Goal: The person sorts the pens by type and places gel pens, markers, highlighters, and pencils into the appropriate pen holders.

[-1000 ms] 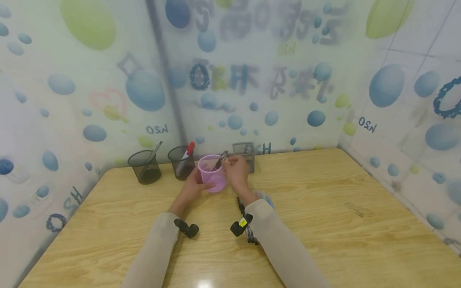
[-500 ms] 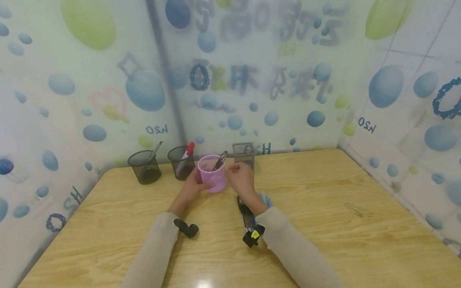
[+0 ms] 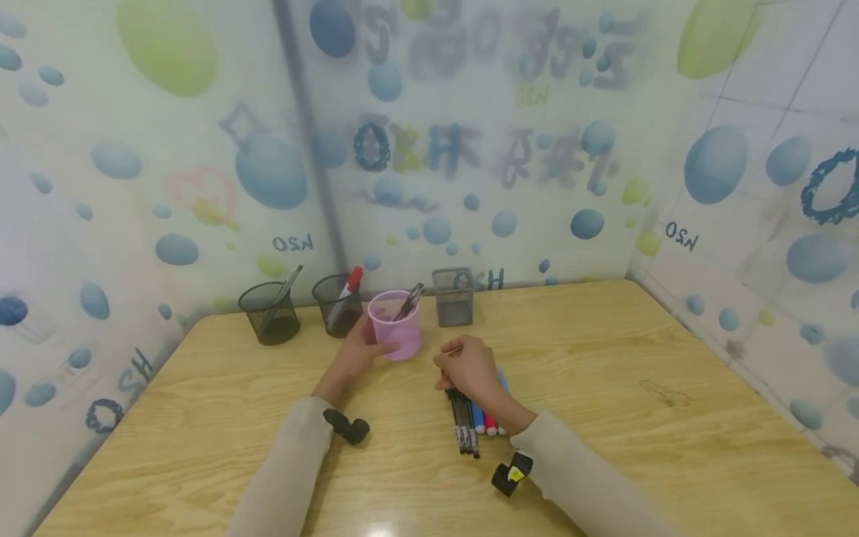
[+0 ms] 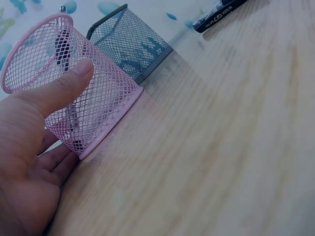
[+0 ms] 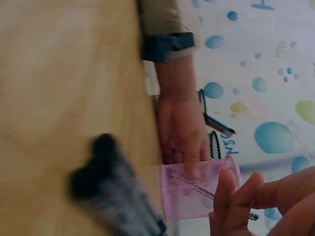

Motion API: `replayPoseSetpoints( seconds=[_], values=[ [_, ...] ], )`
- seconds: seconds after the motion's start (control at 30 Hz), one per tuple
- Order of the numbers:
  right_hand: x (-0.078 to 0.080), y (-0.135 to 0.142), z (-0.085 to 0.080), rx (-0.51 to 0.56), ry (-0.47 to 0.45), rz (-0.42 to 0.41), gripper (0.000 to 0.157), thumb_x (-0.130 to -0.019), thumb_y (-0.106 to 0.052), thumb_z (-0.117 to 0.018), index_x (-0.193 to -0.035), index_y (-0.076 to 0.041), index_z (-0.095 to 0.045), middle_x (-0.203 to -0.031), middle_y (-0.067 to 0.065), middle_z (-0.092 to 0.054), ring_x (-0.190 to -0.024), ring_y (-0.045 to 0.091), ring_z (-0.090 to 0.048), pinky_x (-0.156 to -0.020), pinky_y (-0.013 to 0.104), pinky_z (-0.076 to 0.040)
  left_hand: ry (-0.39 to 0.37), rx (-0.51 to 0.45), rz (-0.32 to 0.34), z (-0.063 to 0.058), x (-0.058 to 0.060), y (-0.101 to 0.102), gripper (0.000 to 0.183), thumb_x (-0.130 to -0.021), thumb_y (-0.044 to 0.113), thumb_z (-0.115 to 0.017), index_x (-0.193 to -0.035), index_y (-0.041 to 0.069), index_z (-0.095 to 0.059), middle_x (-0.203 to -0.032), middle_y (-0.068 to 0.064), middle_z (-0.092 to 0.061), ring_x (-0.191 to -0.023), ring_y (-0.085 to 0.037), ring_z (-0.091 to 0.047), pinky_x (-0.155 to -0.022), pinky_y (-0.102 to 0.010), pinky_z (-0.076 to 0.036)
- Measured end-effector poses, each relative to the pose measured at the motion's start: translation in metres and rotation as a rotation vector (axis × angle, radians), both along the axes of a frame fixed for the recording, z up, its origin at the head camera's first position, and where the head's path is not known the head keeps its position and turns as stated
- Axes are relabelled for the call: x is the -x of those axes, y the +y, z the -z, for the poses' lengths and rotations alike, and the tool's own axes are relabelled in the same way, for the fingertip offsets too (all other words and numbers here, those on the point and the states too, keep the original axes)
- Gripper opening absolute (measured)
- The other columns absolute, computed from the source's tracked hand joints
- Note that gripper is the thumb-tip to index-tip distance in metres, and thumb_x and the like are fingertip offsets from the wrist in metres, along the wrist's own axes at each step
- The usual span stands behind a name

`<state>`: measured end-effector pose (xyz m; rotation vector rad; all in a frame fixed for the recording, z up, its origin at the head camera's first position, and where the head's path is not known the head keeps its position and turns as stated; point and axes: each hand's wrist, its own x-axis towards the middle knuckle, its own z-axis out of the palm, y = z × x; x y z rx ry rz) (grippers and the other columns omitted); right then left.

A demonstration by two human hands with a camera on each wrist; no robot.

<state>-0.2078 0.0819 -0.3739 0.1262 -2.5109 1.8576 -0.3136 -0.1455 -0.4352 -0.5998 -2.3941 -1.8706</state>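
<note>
My left hand (image 3: pixel 354 352) holds the pink mesh pen cup (image 3: pixel 401 341) upright on the table, thumb on its near side and fingers around the back. A dark pen (image 3: pixel 408 304) leans inside the cup, clip end above the rim. To the right, my right hand (image 3: pixel 475 373) hovers over a bunch of black pens (image 3: pixel 463 429), its fingers loosely bent with nothing seen between them. Beside the pens lie markers, among them a blue marker (image 3: pixel 478 419) and a red marker (image 3: pixel 491 425), partly hidden beneath the hand and wrist. The right wrist view shows the black pens (image 5: pixel 123 196) blurred.
Two round black mesh cups stand left of the pink one: the far-left cup (image 3: pixel 277 328) has a greenish pen, the nearer cup (image 3: pixel 335 317) a red-capped marker (image 3: pixel 353 280). A square grey mesh holder (image 3: pixel 454 307) stands behind, right of the pink cup. Patterned walls border the table.
My right hand has moved away from the pink cup, rightward and toward me, to above the pens. The left hand and the cup have stayed in place.
</note>
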Motion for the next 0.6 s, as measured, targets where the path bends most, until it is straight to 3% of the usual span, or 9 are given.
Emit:
replayPoseSetpoints(
  seconds=[0.23, 0.6],
  values=[
    [-0.018, 0.014, 0.018, -0.023, -0.004, -0.073, 0.026, -0.091, -0.007, -0.061, -0.111, 0.010, -0.059, -0.088, 0.018, -0.065, -0.052, 0.020, -0.065, -0.050, 0.033, -0.056, 0.040, 0.005, 0.018, 0.001, 0.002, 0.000, 0.079, -0.077, 0.011, -0.080, -0.143, 0.004, -0.036, -0.140, -0.018, -0.046, -0.126, -0.033, -0.045, -0.107, -0.047, -0.032],
    [-0.019, 0.015, 0.023, -0.081, 0.035, -0.094, 0.021, -0.091, 0.000, -0.057, -0.109, 0.010, -0.059, -0.078, 0.017, -0.067, -0.051, 0.024, -0.065, -0.047, 0.032, -0.055, 0.007, -0.015, 0.028, 0.001, 0.003, -0.001, 0.080, -0.077, 0.008, -0.079, -0.143, 0.004, -0.035, -0.142, -0.019, -0.044, -0.128, -0.033, -0.043, -0.108, -0.045, -0.030]
  ],
)
